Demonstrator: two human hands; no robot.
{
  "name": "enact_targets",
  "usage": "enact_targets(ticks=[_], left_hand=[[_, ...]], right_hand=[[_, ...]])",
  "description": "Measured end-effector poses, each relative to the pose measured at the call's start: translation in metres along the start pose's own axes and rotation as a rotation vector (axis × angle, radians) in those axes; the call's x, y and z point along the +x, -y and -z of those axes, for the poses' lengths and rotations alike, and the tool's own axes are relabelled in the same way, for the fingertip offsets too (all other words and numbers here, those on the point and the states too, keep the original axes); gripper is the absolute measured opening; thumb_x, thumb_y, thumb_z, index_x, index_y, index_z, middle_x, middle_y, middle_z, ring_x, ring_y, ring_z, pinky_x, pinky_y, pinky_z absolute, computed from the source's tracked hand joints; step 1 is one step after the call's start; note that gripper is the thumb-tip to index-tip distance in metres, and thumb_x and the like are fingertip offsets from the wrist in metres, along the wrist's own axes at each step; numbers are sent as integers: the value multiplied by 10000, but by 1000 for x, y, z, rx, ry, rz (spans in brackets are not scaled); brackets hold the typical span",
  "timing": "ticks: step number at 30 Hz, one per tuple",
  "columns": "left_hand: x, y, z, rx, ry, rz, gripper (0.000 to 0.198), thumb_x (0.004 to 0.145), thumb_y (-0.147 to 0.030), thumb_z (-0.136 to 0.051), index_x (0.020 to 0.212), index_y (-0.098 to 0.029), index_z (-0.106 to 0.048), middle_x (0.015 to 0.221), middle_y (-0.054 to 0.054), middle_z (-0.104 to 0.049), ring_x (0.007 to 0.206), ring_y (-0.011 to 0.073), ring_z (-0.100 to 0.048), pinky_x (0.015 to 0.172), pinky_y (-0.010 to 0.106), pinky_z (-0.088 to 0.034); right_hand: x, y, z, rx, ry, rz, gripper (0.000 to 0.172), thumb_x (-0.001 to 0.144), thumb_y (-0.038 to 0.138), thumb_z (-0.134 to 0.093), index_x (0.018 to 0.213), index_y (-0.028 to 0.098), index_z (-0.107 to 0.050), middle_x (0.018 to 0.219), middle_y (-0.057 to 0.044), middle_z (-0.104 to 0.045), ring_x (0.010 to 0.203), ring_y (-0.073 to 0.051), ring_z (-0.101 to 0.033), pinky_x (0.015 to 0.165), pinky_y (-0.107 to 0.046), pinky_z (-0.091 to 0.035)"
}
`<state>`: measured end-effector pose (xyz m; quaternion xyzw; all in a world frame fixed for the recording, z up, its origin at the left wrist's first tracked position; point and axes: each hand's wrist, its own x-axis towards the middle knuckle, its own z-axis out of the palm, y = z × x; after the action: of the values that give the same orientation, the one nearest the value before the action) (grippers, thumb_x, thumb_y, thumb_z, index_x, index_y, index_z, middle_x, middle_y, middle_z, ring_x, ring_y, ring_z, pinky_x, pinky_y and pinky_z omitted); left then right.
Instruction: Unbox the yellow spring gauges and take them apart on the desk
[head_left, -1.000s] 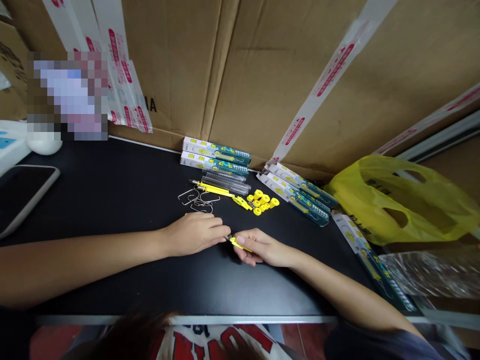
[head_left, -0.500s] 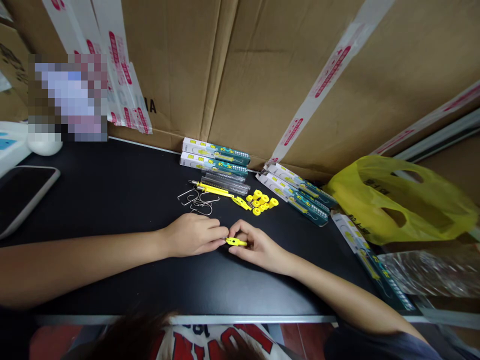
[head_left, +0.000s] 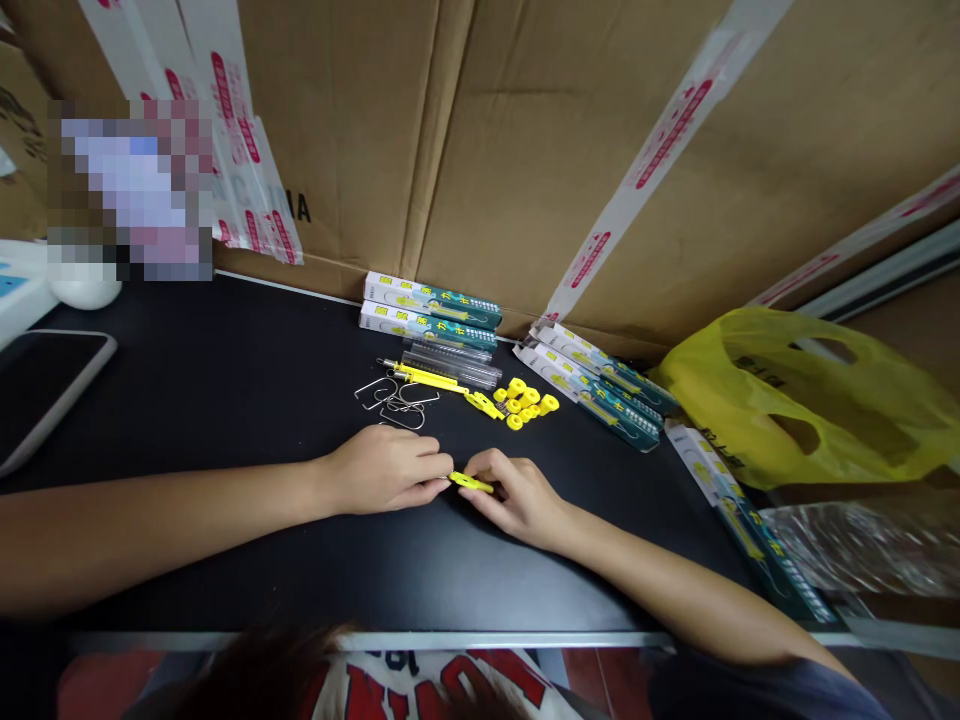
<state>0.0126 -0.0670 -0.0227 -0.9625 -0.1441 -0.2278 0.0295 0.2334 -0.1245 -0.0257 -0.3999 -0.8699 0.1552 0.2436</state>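
Observation:
Over the front middle of the black table, my right hand [head_left: 517,495] pinches a small flat yellow plastic piece [head_left: 470,482] between thumb and fingertips. My left hand [head_left: 394,470] is closed at the piece's left end. A sliver of metal shows there, but what the left fingers grip is mostly hidden. Just beyond the hands lie bent wire hooks [head_left: 397,402], yellow rods with metal springs [head_left: 427,378], and another flat yellow piece [head_left: 484,404]. Several yellow caps [head_left: 529,400] sit in a cluster to their right. Clear plastic tubes [head_left: 450,362] lie behind the rods.
Printed spring-scale boxes [head_left: 431,312] lie at the back, with more boxes [head_left: 592,385] to the right and one box [head_left: 742,520] at the right edge. A yellow plastic bag [head_left: 810,400] bulges there. At left lies a phone [head_left: 52,385]. Cardboard [head_left: 337,120] walls the back.
The yellow piece has turned in my right fingers and now shows more edge-on. My right fingers have shifted their hold slightly. My left hand stays almost in place.

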Motion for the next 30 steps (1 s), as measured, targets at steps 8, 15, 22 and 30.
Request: enact_targets(ticks=[8, 15, 22, 30], left_hand=[[0, 1, -2, 8, -5, 9, 219, 926, -273, -393, 776, -208, -539, 690, -33, -550, 599, 121, -545, 547, 245, -350], [0, 0, -3, 18, -13, 16, 220, 908, -265, -415, 742, -201, -544, 663, -32, -547, 586, 117, -541, 550, 241, -356], [1, 1, -4, 11, -30, 20, 205, 883, -243, -435, 710, -202, -539, 635, -34, -546, 568, 122, -537, 544, 245, -354], [0, 1, -4, 13, -35, 23, 204, 869, -235, -445, 693, -200, -542, 613, -38, -539, 551, 117, -532, 535, 241, -356]], right_hand=[[0, 1, 2, 56, 23, -36, 101, 912, 294, -479, 920, 193, -479, 648, 22, -548, 505, -89, -454, 496, -199, -349], [0, 0, 2, 103, 6, -91, 124, 919, 290, -470, 857, 188, -506, 643, 10, -563, 514, -90, -477, 499, -205, -361], [2, 0, 0, 112, -12, -105, 152, 918, 290, -468, 815, 186, -508, 634, 4, -579, 513, -91, -498, 499, -205, -366], [3, 0, 0, 174, -12, -167, 167, 910, 306, -486, 795, 186, -501, 584, 36, -511, 487, -78, -435, 479, -203, -325]])
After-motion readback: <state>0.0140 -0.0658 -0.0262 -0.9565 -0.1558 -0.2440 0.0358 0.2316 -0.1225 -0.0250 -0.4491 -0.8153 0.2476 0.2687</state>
